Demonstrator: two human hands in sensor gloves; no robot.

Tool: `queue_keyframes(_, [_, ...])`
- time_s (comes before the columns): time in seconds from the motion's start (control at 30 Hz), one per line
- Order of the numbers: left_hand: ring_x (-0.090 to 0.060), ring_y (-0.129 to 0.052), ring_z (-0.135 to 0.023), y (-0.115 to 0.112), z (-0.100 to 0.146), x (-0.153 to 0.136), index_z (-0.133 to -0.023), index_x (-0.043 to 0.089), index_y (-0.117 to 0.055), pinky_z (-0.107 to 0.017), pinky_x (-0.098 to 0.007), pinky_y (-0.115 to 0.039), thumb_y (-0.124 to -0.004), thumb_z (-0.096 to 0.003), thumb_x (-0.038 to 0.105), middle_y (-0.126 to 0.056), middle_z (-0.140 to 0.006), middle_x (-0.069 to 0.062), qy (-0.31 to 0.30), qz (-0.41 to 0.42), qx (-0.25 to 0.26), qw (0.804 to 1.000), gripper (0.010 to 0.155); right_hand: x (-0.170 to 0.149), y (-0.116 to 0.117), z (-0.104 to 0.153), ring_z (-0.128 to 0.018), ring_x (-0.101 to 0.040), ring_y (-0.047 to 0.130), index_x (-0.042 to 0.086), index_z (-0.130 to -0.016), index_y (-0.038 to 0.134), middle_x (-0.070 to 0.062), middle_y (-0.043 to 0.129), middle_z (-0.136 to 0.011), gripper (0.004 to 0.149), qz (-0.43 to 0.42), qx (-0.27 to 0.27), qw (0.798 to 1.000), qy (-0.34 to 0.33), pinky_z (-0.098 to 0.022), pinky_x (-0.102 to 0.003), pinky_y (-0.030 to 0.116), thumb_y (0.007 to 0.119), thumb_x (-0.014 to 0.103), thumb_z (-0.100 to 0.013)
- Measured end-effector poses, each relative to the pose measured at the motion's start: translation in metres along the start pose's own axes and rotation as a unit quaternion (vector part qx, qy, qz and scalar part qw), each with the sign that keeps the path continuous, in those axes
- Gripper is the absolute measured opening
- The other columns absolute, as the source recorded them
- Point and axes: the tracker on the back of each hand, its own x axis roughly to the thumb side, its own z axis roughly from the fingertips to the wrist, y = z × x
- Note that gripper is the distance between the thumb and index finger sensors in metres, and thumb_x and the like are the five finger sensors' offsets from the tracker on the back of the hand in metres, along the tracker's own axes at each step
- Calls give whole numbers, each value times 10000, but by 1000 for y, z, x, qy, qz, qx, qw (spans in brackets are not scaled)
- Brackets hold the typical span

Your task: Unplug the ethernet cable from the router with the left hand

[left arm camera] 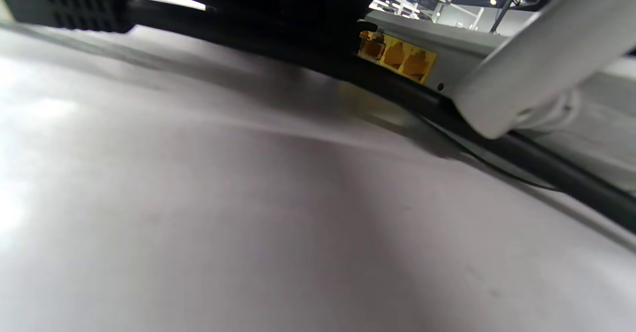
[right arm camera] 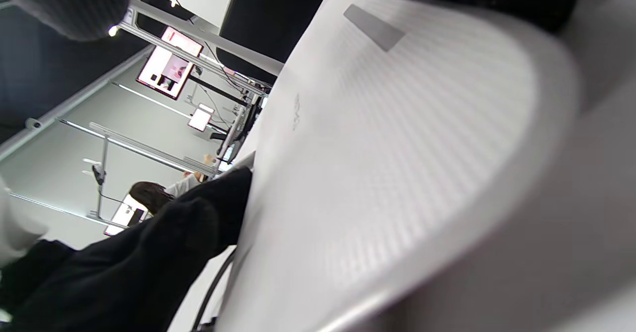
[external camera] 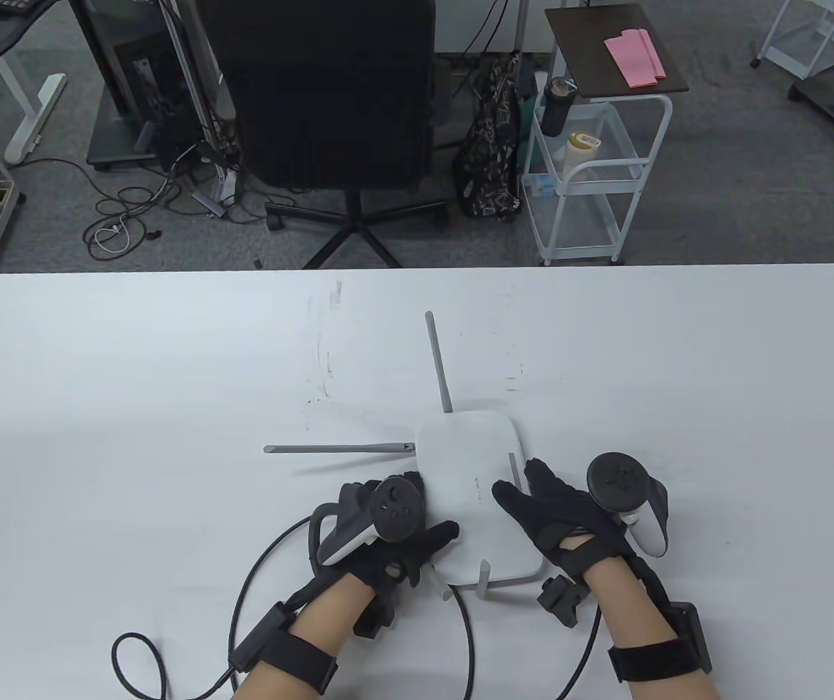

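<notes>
The white router [external camera: 472, 503] lies flat on the table with its antennas splayed out. My left hand [external camera: 395, 532] is at its near-left corner, thumb on the top cover; its fingers reach under the near edge and are hidden. In the left wrist view the dark fingers [left arm camera: 298, 9] sit against the left end of the yellow port row [left arm camera: 397, 56], and the black ethernet cable [left arm camera: 447, 118] runs past in front of the ports. I cannot see the plug or whether it is gripped. The cable also curves away from the near edge [external camera: 469, 642]. My right hand [external camera: 559, 510] rests spread on the router's right side.
One antenna [external camera: 439, 361] points away from me, another [external camera: 337, 448] lies to the left, and a short one [external camera: 482, 580] sticks out at the near edge. Black cables [external camera: 256, 569] loop on the table left of my left arm. An office chair [external camera: 322, 95] stands beyond the far edge.
</notes>
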Motion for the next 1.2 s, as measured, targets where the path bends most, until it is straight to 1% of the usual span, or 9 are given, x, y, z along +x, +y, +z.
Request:
queue_keyframes(0.4, [-457,-625,-984,9,0,-28,-1120,73,-474,-716,-690,-305,-656,-436,711,-565,-1110,-209,-12,112,11,994,953,0,3,-3,-760,-669,632,-84,-1064,301,-402,290,-1011,1015,-153,-20,985,-83,-474,-616,753,676,714,-561])
queue_keyframes(0.47, [-464,-608,-982,12,1,-27,-1118,65,-464,-707,-691,-313,-657,-437,716,-550,-1105,-229,-14,159,25,987,962,1,1,-3,-761,-665,639,-77,-1063,285,-387,284,-1019,1004,-190,-51,975,-100,-475,-622,751,688,696,-564])
queue_keyframes(0.57, [-493,-533,-995,20,4,-20,-1124,50,-456,-696,-696,-218,-714,-429,702,-502,-1115,-244,-12,252,53,966,987,4,-4,-3,-784,-637,643,-69,-1063,251,-368,253,-1030,996,-209,-73,967,-126,-500,-594,762,688,678,-570])
queue_keyframes(0.67, [-471,-521,-1014,35,3,-13,-1133,79,-451,-698,-688,-211,-720,-425,719,-491,-1130,-217,-14,221,72,972,992,6,-6,-2,-797,-627,632,-75,-1057,216,-377,244,-1020,1002,-255,-86,953,-142,-508,-598,752,686,666,-573])
queue_keyframes(0.77, [-454,-507,-1034,47,0,-10,-1140,104,-452,-702,-683,-189,-719,-424,727,-480,-1144,-195,-16,223,76,972,986,5,-6,-3,-804,-614,633,-90,-1047,196,-395,238,-1007,1009,-263,-81,951,-144,-525,-582,748,688,654,-575])
queue_keyframes(0.87, [-458,-487,-1040,42,-1,-14,-1142,106,-460,-695,-679,-147,-732,-429,721,-471,-1147,-192,-19,256,79,963,980,2,-6,-5,-803,-605,639,-101,-1041,194,-407,250,-996,1006,-278,-76,947,-141,-538,-564,740,686,646,-581])
queue_keyframes(1.0, [-457,-489,-1038,39,6,-19,-1140,105,-448,-681,-684,-143,-734,-431,717,-468,-1145,-193,-46,234,96,966,980,2,-6,-6,-795,-571,688,-114,-1035,226,-411,338,-981,960,-296,-60,942,-145,-535,-534,758,700,592,-591])
queue_keyframes(1.1, [-461,-485,-1038,38,15,-21,-1139,99,-457,-681,-684,-133,-748,-429,699,-469,-1145,-197,-69,242,121,960,974,3,-4,-6,-777,-543,733,-113,-1033,237,-405,393,-968,919,-314,-40,938,-141,-521,-516,779,710,544,-597])
queue_keyframes(1.2, [-454,-483,-1044,37,16,-25,-1142,106,-446,-680,-686,-128,-750,-433,693,-464,-1149,-190,-82,235,116,962,969,3,-3,-7,-762,-519,765,-78,-1045,223,-393,432,-962,875,-315,-24,939,-133,-511,-505,795,714,495,-602])
